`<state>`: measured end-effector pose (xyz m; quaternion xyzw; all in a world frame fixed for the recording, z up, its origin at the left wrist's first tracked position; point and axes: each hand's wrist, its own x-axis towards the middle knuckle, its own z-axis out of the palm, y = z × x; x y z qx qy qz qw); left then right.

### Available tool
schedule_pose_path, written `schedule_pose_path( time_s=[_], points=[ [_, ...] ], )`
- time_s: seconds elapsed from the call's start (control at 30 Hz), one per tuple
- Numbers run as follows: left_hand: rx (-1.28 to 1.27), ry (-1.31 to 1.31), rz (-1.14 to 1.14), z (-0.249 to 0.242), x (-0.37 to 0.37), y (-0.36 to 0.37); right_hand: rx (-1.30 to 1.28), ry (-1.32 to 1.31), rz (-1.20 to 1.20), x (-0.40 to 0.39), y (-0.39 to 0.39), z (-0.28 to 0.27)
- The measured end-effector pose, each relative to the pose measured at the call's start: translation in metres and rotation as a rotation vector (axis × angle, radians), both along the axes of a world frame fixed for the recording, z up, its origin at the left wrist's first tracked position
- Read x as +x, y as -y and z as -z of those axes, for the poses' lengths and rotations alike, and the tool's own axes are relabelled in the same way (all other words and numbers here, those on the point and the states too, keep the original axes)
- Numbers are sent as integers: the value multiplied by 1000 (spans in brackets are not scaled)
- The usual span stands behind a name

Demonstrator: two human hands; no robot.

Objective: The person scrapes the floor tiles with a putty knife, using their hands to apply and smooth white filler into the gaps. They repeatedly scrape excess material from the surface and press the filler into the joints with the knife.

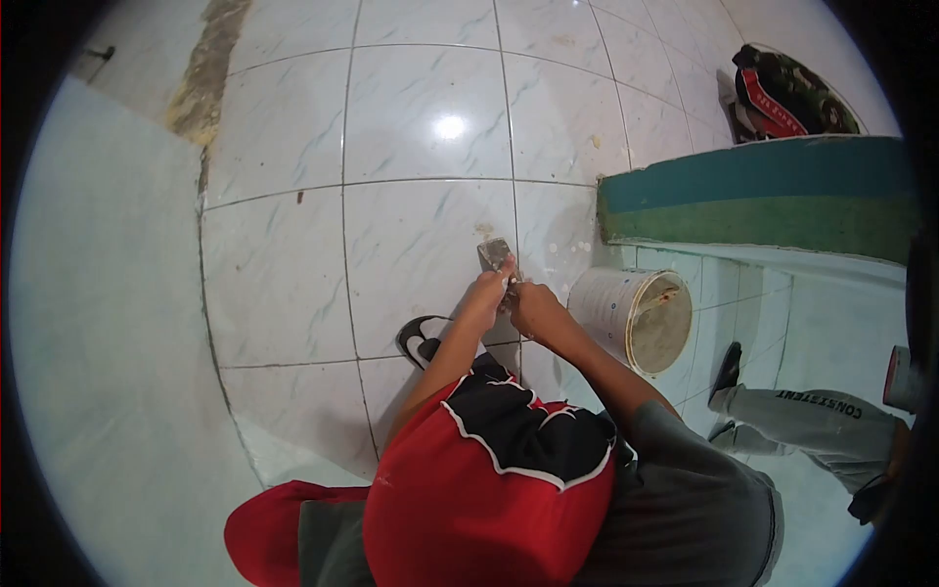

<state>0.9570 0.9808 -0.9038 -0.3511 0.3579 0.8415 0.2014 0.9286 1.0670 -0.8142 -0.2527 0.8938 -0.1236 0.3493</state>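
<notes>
My left hand [486,293] is closed on a flat grey scraper-like tool [495,254], whose blade points away from me over the tiled floor. Right beside it, my right hand [534,308] is closed near the tool's lower end, with its fingers curled; what it grips there is too small to make out. A whitish bucket [636,318] stands to the right of my right forearm, with light grey material showing in its round opening. Below my hands is the red and black clothing [489,479] on my legs.
A low wall [753,196] painted blue and green runs along the right. Another person in grey trousers [822,416] is at the lower right. A dark bag-like item [792,93] lies at the upper right. A black sandal [421,338] shows beside my left forearm.
</notes>
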Motion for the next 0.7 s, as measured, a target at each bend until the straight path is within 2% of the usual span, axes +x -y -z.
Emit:
schedule_pose_path(
  time_s=[0.03,0.07,0.13,0.27,0.33,0.43,0.57,0.63,0.7],
  points=[
    [73,3,-106,-3,-2,0,-3,13,18,1,2,-9],
    [71,17,-92,-6,-3,-2,17,49,29,0,5,-16],
    [15,98,-354,-7,-3,-6,42,107,46,1,5,-18],
    [-183,251,-164,-17,-6,-1,1,118,200,8,16,-11],
    [26,227,-246,-20,-9,-1,26,110,247,13,9,-7],
    [99,310,-327,-24,-2,-25,0,158,178,11,-8,-7],
    [128,263,-327,-10,-6,-6,-44,147,168,6,3,5],
    [5,231,-304,-6,-23,11,-98,46,170,-1,18,9],
    [-21,274,-260,-17,-8,4,-112,46,215,13,4,9]
  ],
)
